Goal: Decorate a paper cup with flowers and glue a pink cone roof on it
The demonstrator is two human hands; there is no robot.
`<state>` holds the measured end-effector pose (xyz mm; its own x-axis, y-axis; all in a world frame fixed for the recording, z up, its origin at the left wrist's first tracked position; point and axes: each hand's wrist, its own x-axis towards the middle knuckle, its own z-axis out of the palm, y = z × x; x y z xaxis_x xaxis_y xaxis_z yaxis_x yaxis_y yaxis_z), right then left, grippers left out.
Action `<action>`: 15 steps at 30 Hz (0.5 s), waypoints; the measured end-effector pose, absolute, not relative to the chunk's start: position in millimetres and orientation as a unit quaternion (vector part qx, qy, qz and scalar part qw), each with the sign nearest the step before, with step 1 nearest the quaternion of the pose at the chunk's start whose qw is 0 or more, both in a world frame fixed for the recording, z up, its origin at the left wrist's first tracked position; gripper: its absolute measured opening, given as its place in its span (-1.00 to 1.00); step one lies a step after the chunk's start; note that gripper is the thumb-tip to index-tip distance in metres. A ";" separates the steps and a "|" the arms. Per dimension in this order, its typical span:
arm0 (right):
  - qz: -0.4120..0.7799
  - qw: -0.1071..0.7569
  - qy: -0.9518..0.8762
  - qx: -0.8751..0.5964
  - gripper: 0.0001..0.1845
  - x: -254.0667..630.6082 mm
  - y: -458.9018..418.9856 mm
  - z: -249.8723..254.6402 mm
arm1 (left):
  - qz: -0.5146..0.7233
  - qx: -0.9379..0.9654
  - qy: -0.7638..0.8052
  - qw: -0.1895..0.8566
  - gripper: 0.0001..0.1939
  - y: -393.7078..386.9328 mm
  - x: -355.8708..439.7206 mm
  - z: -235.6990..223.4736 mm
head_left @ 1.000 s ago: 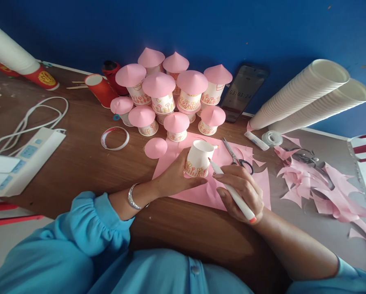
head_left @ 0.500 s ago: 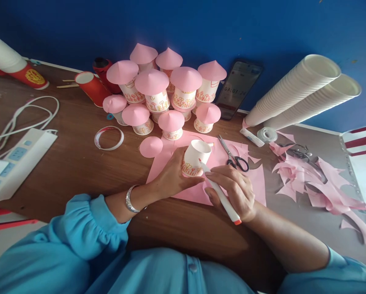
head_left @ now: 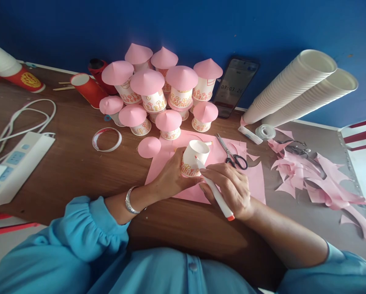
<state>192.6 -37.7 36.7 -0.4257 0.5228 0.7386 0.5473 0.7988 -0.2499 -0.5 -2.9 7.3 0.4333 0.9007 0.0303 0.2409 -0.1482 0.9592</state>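
Note:
My left hand (head_left: 173,173) is wrapped round a white paper cup (head_left: 197,152), which has red and yellow flower drawings along its lower part. Its open end faces up, tilted a little. In my right hand (head_left: 232,185) is a white marker (head_left: 218,196) with an orange-red end, its tip at the cup's side; whether it touches is hard to tell. Beneath both hands lies a pink paper sheet (head_left: 158,173). A small pink paper cone (head_left: 149,147) rests at the sheet's left edge, and scissors (head_left: 232,153) with black handles lie on its right part.
Several decorated cups with pink cone roofs (head_left: 149,81) stand behind the hands. A phone (head_left: 236,87) leans on the blue wall, beside tall cup stacks (head_left: 290,87). Pink scraps (head_left: 318,171) lie right, a tape roll (head_left: 107,139) and power strip (head_left: 20,165) left.
The marker and my right hand have shifted slightly left and up along the cup's side. My left hand still holds the cup, and the whole view has moved a little.

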 end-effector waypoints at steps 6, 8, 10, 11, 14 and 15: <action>-0.019 0.428 -0.845 -0.319 -0.65 191.4 -36.9 37.4 | 0.333 0.673 0.414 0.515 -0.26 -2.0 0.0 6.9; -0.020 0.427 -0.845 -0.321 -0.66 191.1 -36.6 37.8 | 0.339 0.669 0.413 0.516 -0.27 -2.5 0.0 6.8; -0.021 0.426 -0.844 -0.326 -0.67 190.8 -36.5 38.2 | 0.345 0.665 0.413 0.517 -0.29 -3.3 -0.1 7.2; -0.020 0.427 -0.843 -0.327 -0.67 190.7 -36.5 38.3 | 0.345 0.665 0.414 0.517 -0.29 -3.7 -0.2 7.6; -0.016 0.430 -0.843 -0.323 -0.67 190.6 -36.6 38.7 | 0.339 0.668 0.423 0.509 -0.30 -4.1 -0.2 8.7; -0.016 0.431 -0.843 -0.322 -0.66 190.6 -36.7 38.8 | 0.339 0.669 0.424 0.507 -0.29 -4.0 -0.2 9.0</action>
<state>190.6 -36.7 38.8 -0.4213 0.5294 0.7364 0.5573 0.7917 -0.2503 -0.2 -4.0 9.0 0.4097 0.9119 0.0236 0.2244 -0.1259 0.9663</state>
